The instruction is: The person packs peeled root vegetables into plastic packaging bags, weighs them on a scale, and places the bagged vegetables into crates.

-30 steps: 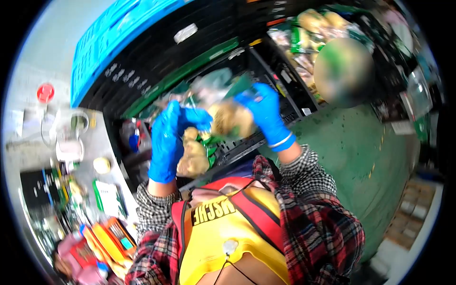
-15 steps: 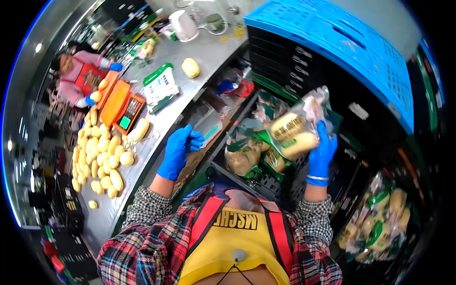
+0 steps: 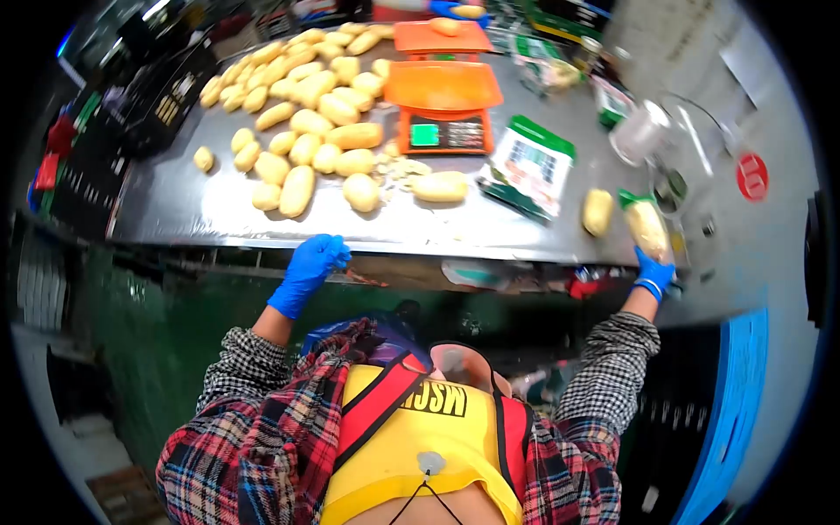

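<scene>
My right hand (image 3: 654,273), in a blue glove, grips the near end of a clear bag of potatoes (image 3: 647,226) with a green top, at the right end of the steel table (image 3: 210,223). Left of that bag a single potato (image 3: 598,213) lies on the table. My left hand (image 3: 313,267), also blue-gloved, hovers off the table's front edge with its fingers curled in; nothing shows in it. Beyond it spreads a heap of loose potatoes (image 3: 311,122). An orange scale (image 3: 444,109) stands beside the heap, and a green and white printed bag (image 3: 529,166) lies right of the scale.
A second orange scale tray (image 3: 442,37) holds a potato, with a co-worker's blue-gloved hand (image 3: 459,10) behind it. A white jug (image 3: 640,133) stands at the back right. Black crates (image 3: 162,96) are at the left, and a blue crate (image 3: 722,429) is low on the right.
My view has swung from the crates at the right to face the table. My right hand has brought the potato bag from above the crate to the table's right end. My left hand's fingers have curled in.
</scene>
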The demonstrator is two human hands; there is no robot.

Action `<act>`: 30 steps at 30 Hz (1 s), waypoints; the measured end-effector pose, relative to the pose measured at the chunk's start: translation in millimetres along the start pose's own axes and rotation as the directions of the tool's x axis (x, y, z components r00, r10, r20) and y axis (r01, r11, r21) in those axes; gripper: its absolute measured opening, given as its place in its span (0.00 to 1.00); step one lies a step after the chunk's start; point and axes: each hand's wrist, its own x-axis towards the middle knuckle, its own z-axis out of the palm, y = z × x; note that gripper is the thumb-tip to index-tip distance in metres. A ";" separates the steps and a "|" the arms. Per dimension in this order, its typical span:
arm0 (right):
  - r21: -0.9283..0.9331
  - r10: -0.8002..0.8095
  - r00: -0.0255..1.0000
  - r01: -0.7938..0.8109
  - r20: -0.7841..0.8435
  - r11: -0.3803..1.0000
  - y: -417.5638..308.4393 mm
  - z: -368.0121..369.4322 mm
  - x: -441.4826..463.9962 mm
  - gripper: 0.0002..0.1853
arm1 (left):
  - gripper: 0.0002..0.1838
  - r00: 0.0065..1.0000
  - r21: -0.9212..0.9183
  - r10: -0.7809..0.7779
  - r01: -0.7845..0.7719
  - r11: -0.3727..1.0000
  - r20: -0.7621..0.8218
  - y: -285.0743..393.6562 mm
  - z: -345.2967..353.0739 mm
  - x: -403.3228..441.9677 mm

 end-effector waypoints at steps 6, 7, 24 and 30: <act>-0.219 -0.082 0.995 0.066 -0.065 0.974 179.4 177.2 29.5 0.36 | 0.17 0.934 0.063 -0.120 0.150 0.987 -0.337 -34.3 -30.1 -59.2; -0.317 0.103 0.987 -0.060 0.121 0.946 125.0 105.2 -0.3 0.37 | 0.17 0.910 0.079 -0.178 0.223 0.972 -0.375 -37.4 -43.8 -48.2; 0.804 0.390 0.742 -0.595 0.544 0.010 189.5 99.0 -104.4 0.29 | 0.41 0.836 0.651 0.219 0.200 0.732 -0.503 -42.4 -70.5 13.2; 0.228 0.693 0.665 -0.655 -0.280 0.721 141.3 -8.4 -95.6 0.48 | 0.47 0.855 0.849 0.373 0.134 0.512 -0.359 -31.1 -38.4 37.4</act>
